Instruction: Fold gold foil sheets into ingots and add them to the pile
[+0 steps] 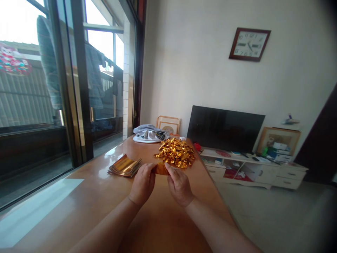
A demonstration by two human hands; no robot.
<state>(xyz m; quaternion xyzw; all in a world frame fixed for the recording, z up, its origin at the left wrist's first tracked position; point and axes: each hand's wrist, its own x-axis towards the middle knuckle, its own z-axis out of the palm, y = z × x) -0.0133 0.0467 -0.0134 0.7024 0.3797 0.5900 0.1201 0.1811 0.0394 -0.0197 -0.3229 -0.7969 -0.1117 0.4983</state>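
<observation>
Between the two hands, low over the wooden table [86, 196], sits a small gold sheet [161, 168], and both hands are working it. Left hand [142, 184] pinches its near-left edge with thumb and fingertips; right hand [179, 185] grips the other edge the same way, thumb on top. Both are closed on the foil, knuckles up, wrists almost touching the tabletop.

Judging by the shapes ahead, this looks like a fold in progress, and it goes well when the two pinches stay level and pull gently apart so the sheet stays taut. Foil creases where it is pressed, so the thumbs should run the line once, cleanly. Too hard a tug would likely tear or wrinkle it.

Just beyond the right hand lies a pile of folded gold pieces [176, 152], close enough for a short reach. Ahead of the left hand, slightly to its outer side, rests a stack of flat gold sheets [125, 166]. Farther off, past the pile, a bundle of cloth [150, 134] lies at the far end of the table.
</observation>
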